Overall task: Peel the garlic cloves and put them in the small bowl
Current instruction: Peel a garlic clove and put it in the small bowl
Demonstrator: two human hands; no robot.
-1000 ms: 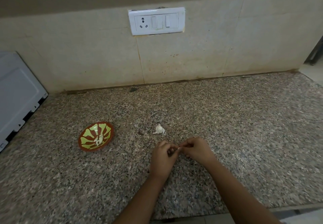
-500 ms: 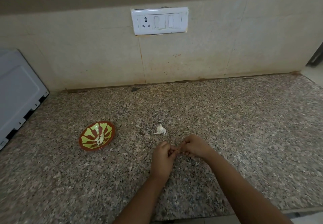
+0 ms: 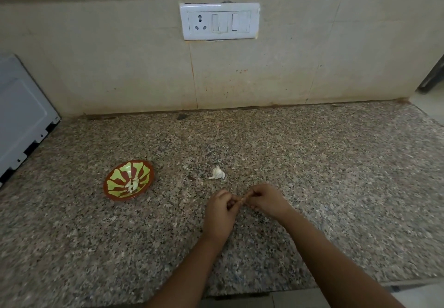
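My left hand (image 3: 219, 209) and my right hand (image 3: 266, 199) meet fingertip to fingertip low over the granite counter (image 3: 336, 175). Both pinch one small garlic clove (image 3: 241, 201), which the fingers mostly hide. A white piece of garlic (image 3: 217, 173) lies on the counter just beyond my hands. To the left sits the small bowl (image 3: 113, 188), red-brown with green streaks, and a few peeled cloves (image 3: 133, 184) rest inside it.
A grey appliance (image 3: 21, 120) leans at the far left of the counter. A white socket and switch plate (image 3: 219, 20) is on the tiled back wall. The counter's front edge runs below my forearms, and its right end drops off at the far right.
My fingertips have closed tighter around the clove, which shows less white than before. The view has shifted slightly; the bowl and the loose garlic have stayed put.
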